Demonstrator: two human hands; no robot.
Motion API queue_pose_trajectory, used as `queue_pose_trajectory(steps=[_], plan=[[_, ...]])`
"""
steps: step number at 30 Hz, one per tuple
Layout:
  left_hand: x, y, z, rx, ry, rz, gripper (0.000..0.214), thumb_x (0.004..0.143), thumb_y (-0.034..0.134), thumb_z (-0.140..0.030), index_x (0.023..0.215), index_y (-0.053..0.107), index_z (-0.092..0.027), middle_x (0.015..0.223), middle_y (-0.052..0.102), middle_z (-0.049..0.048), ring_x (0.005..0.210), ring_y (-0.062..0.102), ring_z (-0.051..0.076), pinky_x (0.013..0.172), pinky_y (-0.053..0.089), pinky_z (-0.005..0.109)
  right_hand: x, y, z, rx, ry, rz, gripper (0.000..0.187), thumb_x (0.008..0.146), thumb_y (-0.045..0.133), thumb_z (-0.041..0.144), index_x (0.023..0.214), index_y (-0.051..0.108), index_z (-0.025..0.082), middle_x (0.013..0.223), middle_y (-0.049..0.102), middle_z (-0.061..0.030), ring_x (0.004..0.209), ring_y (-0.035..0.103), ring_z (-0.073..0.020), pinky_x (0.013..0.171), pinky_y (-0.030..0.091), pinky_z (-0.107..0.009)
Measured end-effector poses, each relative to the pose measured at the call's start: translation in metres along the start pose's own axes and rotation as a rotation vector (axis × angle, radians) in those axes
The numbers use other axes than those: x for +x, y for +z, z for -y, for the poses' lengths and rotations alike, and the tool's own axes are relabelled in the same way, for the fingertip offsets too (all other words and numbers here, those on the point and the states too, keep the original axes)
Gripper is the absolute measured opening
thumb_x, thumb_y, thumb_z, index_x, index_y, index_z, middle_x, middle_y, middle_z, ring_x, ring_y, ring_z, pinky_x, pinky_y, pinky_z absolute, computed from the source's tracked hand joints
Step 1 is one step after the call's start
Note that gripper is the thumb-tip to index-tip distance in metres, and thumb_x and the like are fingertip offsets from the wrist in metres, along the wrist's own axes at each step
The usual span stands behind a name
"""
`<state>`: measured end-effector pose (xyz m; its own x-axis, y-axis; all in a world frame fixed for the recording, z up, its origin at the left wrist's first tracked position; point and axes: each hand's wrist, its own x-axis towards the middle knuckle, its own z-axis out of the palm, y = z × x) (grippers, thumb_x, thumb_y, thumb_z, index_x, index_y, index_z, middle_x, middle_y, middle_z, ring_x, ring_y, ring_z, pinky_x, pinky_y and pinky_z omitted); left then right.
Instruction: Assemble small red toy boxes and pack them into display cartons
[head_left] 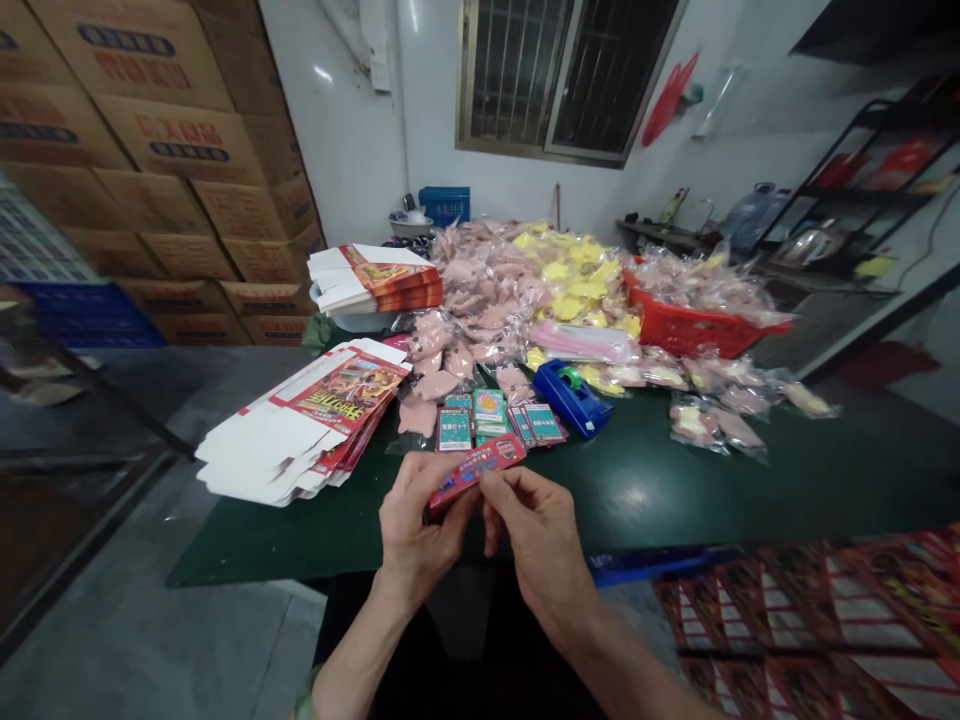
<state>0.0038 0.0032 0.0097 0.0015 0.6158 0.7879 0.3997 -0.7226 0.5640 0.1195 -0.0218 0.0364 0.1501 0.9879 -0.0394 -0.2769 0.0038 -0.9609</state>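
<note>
Left hand (pixel 421 515) grasping a small red printed cardboard box (pixel 478 463) above the green desk (pixel 675 500).
Left: we'd watch the fanned white-and-red cardboard cartons (pixel 304 430) by the edge; a stray nudge could spill the pile. Box: overly hard squeezing might crease it; contents hidden. Right hand (pixel 541 520): thumb touching the box, whether its grip is closed we cannot tell. Far right: red plastic basket (pixel 690 331), heaped with bagged pink pieces (pixel 694 283).

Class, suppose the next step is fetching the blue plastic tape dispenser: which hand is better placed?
Probably the right: the right hand is nearer the tape dispenser, with its thumb at the edge of the small red printed box, which the left hand grips.
</note>
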Motion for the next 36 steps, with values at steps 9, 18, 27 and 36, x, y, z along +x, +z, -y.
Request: queue_pose_trajectory(steps=[9,18,27,36], plan=[[0.014,-0.016,0.0,0.06,0.089,0.252,0.033,0.078,0.055,-0.009,0.108,0.062,-0.021,0.09,0.054,0.0039,0.067,0.058,0.009,0.051,0.047,0.017,0.005,-0.003,-0.013,-0.043,0.053,-0.047,0.034,0.069,0.068,0.045,0.059,0.056,0.015,0.045,0.049,0.0057,0.035,0.041,-0.0052,0.033,0.035,-0.017],[0.018,-0.002,0.006,0.106,0.028,0.071,0.021,0.073,0.067,-0.011,0.093,0.068,-0.018,0.084,0.057,0.0027,0.073,0.059,0.01,0.062,0.048,0.019,0.01,-0.033,-0.08,-0.22,0.22,-0.036,0.036,0.068,0.063,0.049,0.061,0.044,0.019,0.036,0.037,0.0103,0.028,0.031,-0.0054,0.028,0.022,-0.018],[0.022,-0.016,-0.002,-0.197,-0.093,0.42,0.033,0.08,0.059,-0.01,0.108,0.064,-0.026,0.101,0.059,0.0041,0.092,0.059,0.015,0.076,0.05,0.024,-0.004,-0.098,-0.019,-0.459,-0.064,0.228,0.044,0.07,0.068,0.025,0.113,0.058,0.022,0.101,0.064,-0.002,0.071,0.059,-0.0122,0.066,0.048,-0.025],[0.039,0.009,0.002,-0.132,-0.095,0.323,0.022,0.078,0.063,-0.024,0.099,0.066,-0.026,0.093,0.069,0.0036,0.075,0.067,0.016,0.063,0.056,0.024,-0.022,-0.19,0.006,-0.23,0.095,-0.035,0.054,0.069,0.071,0.03,0.12,0.052,0.023,0.092,0.07,-0.0029,0.079,0.067,-0.0193,0.072,0.052,-0.032]])
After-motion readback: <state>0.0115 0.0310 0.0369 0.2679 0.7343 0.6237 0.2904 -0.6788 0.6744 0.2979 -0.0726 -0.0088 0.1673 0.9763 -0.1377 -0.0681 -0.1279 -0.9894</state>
